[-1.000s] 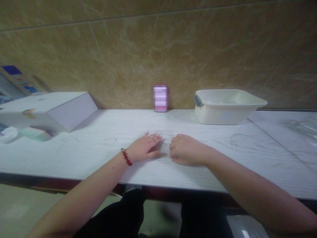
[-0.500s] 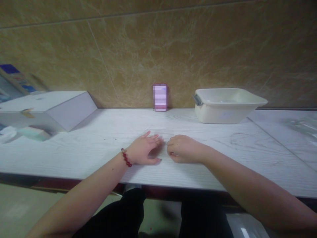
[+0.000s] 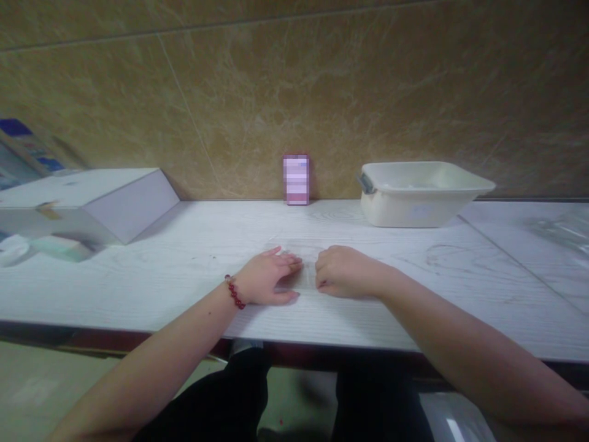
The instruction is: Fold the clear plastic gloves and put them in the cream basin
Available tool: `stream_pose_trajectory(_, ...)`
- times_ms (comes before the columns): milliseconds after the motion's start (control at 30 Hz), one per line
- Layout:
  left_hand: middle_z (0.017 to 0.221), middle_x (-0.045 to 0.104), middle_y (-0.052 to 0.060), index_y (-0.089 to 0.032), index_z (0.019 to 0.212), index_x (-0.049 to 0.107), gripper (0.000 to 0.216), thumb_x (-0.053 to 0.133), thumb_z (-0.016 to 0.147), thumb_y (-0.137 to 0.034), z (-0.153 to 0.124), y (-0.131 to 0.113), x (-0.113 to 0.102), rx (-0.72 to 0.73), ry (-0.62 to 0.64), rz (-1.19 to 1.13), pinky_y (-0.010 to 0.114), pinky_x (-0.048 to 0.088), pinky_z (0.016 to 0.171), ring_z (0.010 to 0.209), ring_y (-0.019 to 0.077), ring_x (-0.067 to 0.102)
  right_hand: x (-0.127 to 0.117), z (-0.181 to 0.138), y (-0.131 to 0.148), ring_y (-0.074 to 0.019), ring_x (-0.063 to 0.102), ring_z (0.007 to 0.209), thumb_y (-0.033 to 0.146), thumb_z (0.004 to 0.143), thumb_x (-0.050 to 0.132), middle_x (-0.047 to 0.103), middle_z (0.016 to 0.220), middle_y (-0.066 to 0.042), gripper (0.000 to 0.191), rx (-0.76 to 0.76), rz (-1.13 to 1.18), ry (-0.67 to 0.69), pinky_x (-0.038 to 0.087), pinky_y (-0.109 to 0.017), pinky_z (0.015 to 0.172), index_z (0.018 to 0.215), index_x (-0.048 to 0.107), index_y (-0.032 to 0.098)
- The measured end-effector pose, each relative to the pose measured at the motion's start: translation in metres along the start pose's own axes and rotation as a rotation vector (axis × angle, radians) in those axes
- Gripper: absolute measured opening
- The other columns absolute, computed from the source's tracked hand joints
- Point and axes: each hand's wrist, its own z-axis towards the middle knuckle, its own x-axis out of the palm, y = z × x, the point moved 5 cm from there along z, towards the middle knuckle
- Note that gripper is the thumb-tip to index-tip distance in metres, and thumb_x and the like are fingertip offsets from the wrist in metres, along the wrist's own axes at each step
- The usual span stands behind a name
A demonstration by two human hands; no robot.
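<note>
My left hand (image 3: 269,279), with a red bead bracelet (image 3: 235,292) on the wrist, lies on the white table (image 3: 184,270), fingers stretched out towards the right. The fingertips rest on a faint clear plastic sheet (image 3: 304,270) that lies flat between both hands. My right hand (image 3: 343,271) is curled, knuckles up, its fingertips pinched at the sheet's right edge. The two hands are a few centimetres apart near the table's front middle.
A cream plastic tub (image 3: 421,191) stands at the back right against the marble wall. A small pink box (image 3: 296,179) stands upright at the back middle. A large white box (image 3: 92,202) sits at the left, with small items beside it. Clear plastic (image 3: 559,230) lies far right.
My right hand slid a little left towards the left hand, then eased back right. My left fingers curled slightly on the clear sheet. Nothing else moved.
</note>
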Motion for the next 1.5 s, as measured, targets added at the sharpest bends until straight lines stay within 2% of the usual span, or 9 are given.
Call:
stream_pose_trajectory(233, 0.121, 0.045, 0.011, -0.014, 0.117, 0.042, 0.058, 0.042, 0.072, -0.051, 0.0, 0.0, 0.001, -0.006, 0.013, 0.009, 0.037, 0.011, 0.098, 0.112, 0.0193, 0.039, 0.0, 0.002, 0.002, -0.0124, 0.046, 0.065, 0.015, 0.067, 0.047, 0.058, 0.063, -0.002, 0.015, 0.023, 0.005, -0.002, 0.032, -0.026, 0.063, 0.059, 0.059, 0.017)
stream_pose_trajectory(467, 0.121, 0.045, 0.011, -0.014, 0.118, 0.04, 0.06, 0.042, 0.071, -0.051, 0.001, -0.001, 0.0, -0.007, 0.014, 0.036, 0.037, 0.011, 0.099, 0.112, 0.0194, 0.039, 0.002, 0.003, 0.002, -0.0127, 0.047, 0.067, 0.015, 0.066, 0.046, 0.058, 0.067, -0.002, 0.013, 0.021, 0.005, -0.032, 0.033, -0.026, 0.064, 0.063, 0.058, 0.017)
stream_pose_trajectory(600, 0.12, 0.045, 0.012, -0.011, 0.117, 0.041, 0.06, 0.043, 0.071, -0.05, 0.003, -0.004, 0.002, -0.062, -0.009, 0.065, 0.037, 0.013, 0.099, 0.111, 0.0211, 0.039, 0.0, 0.003, 0.002, -0.0135, 0.047, 0.069, 0.015, 0.066, 0.046, 0.057, 0.068, -0.002, 0.013, 0.029, -0.009, -0.058, 0.033, -0.026, 0.065, 0.066, 0.058, 0.017)
stream_pose_trajectory(800, 0.118, 0.047, 0.008, -0.015, 0.115, 0.041, 0.044, 0.042, 0.075, -0.034, 0.007, -0.009, 0.007, -0.138, -0.043, 0.072, 0.034, 0.018, 0.098, 0.108, 0.0176, 0.042, -0.007, 0.003, 0.001, -0.014, 0.047, 0.069, 0.018, 0.068, 0.046, 0.056, 0.07, -0.003, 0.011, 0.066, -0.024, -0.145, 0.033, -0.026, 0.064, 0.071, 0.056, 0.016)
stream_pose_trajectory(933, 0.121, 0.045, 0.007, -0.016, 0.118, 0.039, 0.044, 0.043, 0.075, -0.025, 0.006, -0.004, 0.009, -0.183, -0.048, 0.106, 0.033, 0.02, 0.098, 0.111, 0.0168, 0.039, -0.014, 0.003, 0.002, -0.014, 0.046, 0.071, 0.017, 0.071, 0.044, 0.056, 0.071, -0.004, 0.012, 0.083, -0.032, -0.21, 0.034, -0.026, 0.065, 0.074, 0.056, 0.016)
stream_pose_trajectory(1133, 0.119, 0.047, 0.006, -0.016, 0.114, 0.044, 0.041, 0.042, 0.072, -0.015, 0.005, 0.001, 0.009, -0.176, -0.057, 0.071, 0.032, 0.025, 0.095, 0.109, 0.0176, 0.042, -0.019, 0.002, 0.006, -0.0135, 0.048, 0.073, 0.017, 0.07, 0.045, 0.057, 0.074, -0.003, 0.012, 0.039, 0.081, -0.268, 0.035, -0.027, 0.069, 0.075, 0.056, 0.016)
stream_pose_trajectory(1267, 0.113, 0.053, 0.005, -0.02, 0.116, 0.044, 0.044, 0.04, 0.072, -0.016, 0.002, 0.007, 0.004, -0.237, -0.054, -0.058, 0.032, 0.036, 0.084, 0.098, 0.0203, 0.051, -0.028, -0.002, -0.004, -0.0135, 0.05, 0.079, 0.021, 0.073, 0.045, 0.058, 0.081, -0.004, 0.014, 0.078, 0.265, -0.439, 0.037, -0.028, 0.073, 0.082, 0.055, 0.017)
stream_pose_trajectory(1400, 0.095, 0.062, 0.003, -0.022, 0.112, 0.05, 0.038, 0.039, 0.075, -0.022, -0.003, 0.018, -0.004, -0.33, -0.101, -0.267, 0.031, 0.04, 0.074, 0.081, 0.0195, 0.057, -0.031, -0.01, -0.031, -0.0137, 0.051, 0.077, 0.028, 0.078, 0.039, 0.058, 0.079, -0.004, 0.019, 0.283, 0.415, -0.68, 0.038, -0.029, 0.073, 0.08, 0.054, 0.016)
stream_pose_trajectory(1500, 0.083, 0.064, 0.0, -0.021, 0.098, 0.06, 0.03, 0.039, 0.078, -0.028, -0.005, 0.022, -0.01, -0.354, -0.186, -0.481, 0.026, 0.04, 0.071, 0.075, 0.0173, 0.057, -0.024, -0.016, -0.052, -0.0137, 0.052, 0.076, 0.033, 0.08, 0.035, 0.057, 0.078, -0.004, 0.025, 0.411, 0.575, -0.814, 0.038, -0.028, 0.072, 0.081, 0.054, 0.016)
